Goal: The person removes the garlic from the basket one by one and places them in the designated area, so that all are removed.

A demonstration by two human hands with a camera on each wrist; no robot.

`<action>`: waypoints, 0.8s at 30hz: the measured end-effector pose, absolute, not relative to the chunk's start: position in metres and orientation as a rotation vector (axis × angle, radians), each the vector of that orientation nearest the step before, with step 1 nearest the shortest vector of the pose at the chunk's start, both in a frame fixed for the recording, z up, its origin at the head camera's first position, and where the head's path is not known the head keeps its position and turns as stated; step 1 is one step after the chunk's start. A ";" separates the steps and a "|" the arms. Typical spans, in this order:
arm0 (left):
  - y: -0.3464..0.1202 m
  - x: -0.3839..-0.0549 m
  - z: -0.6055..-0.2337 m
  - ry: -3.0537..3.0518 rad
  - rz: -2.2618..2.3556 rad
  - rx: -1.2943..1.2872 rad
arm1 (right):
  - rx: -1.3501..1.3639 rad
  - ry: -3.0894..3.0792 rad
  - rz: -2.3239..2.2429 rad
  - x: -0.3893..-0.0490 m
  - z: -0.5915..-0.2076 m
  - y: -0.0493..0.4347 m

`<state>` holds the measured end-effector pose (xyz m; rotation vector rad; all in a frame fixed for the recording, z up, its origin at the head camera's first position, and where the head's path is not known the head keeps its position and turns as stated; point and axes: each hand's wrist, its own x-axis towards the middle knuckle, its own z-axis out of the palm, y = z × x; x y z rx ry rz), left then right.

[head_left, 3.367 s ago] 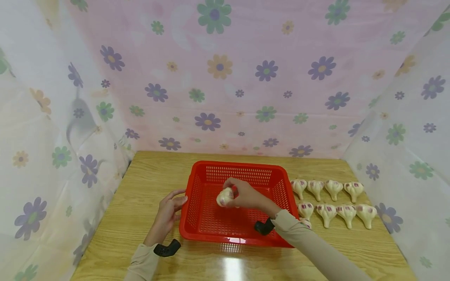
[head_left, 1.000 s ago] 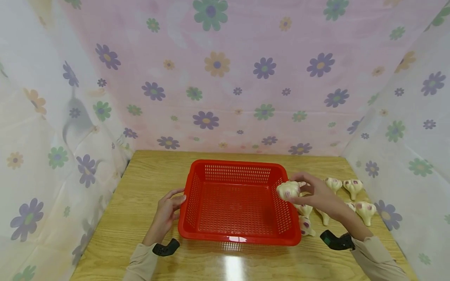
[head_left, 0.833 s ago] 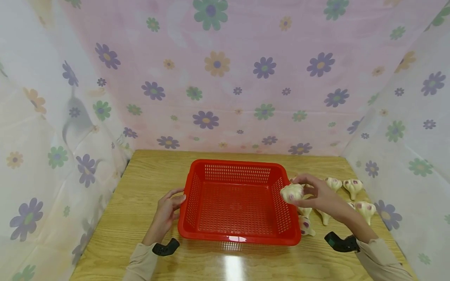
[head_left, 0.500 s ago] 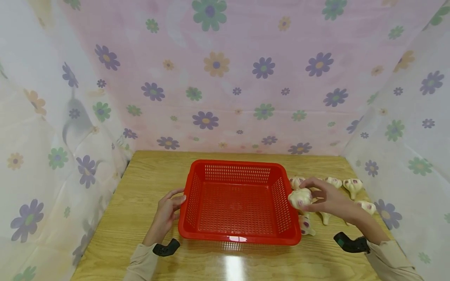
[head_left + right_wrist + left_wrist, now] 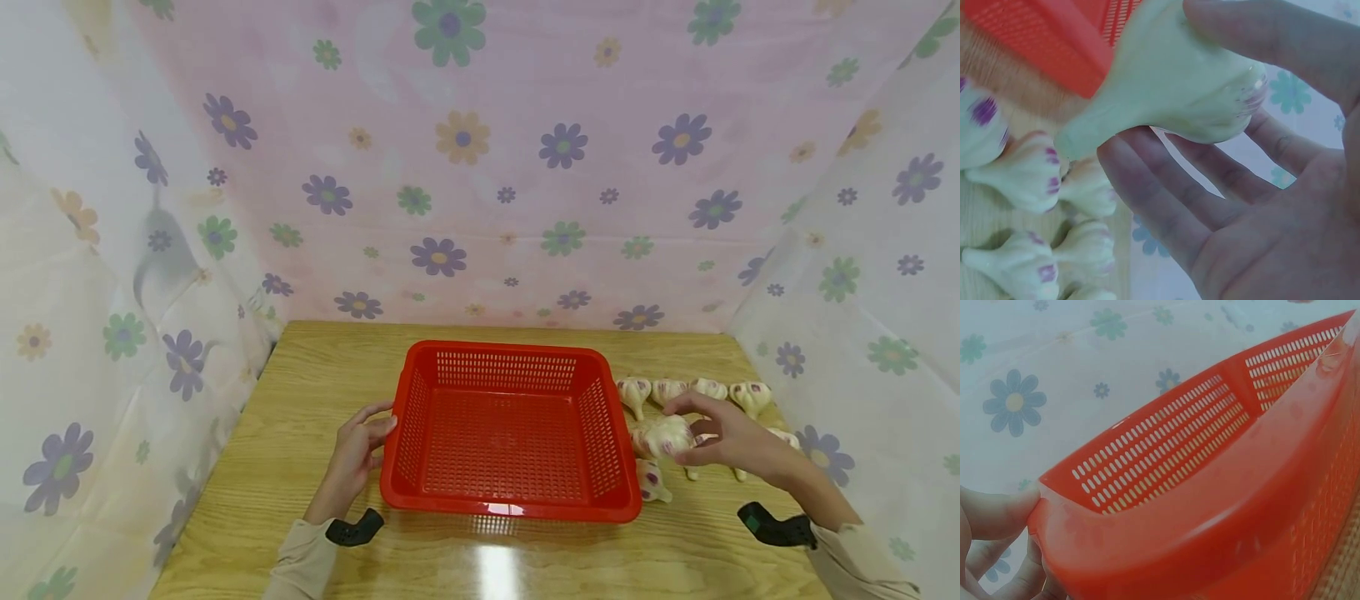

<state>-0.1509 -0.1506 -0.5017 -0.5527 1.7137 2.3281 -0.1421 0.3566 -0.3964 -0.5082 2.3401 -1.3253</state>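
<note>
My right hand (image 5: 731,433) holds a white garlic bulb (image 5: 670,437) with purple streaks over the bulbs lying right of the red plastic basket (image 5: 510,510). In the right wrist view, thumb and fingertips pinch this garlic bulb (image 5: 1179,69), its stem pointing to the lower left. At the basket's left end, my left hand (image 5: 354,450) grips the rim; the left wrist view has the thumb on top and the other fingers beneath the red rim (image 5: 1147,544). The basket's floor shows bare. Some bulbs are partly hidden behind my right hand.
Several garlic bulbs lie in rows on the wooden table (image 5: 315,358), among them one garlic bulb (image 5: 633,393) in the back row and another garlic bulb (image 5: 652,482) at the front, close to the basket's right side. Flower-printed cloth (image 5: 465,183) stands behind and at both sides.
The right hand was inside the basket with a garlic bulb, then carried it right past the basket's right wall to over the rows. The left hand stays at the rim.
</note>
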 end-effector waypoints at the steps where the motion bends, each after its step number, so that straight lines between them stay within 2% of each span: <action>1: -0.151 -0.151 -0.502 1.717 2.326 -0.553 | -0.516 2.338 -1.317 -0.142 -0.398 0.359; 24: -0.150 -0.153 -0.502 1.712 2.314 -0.580 | -0.433 2.272 -1.169 -0.134 -0.419 0.397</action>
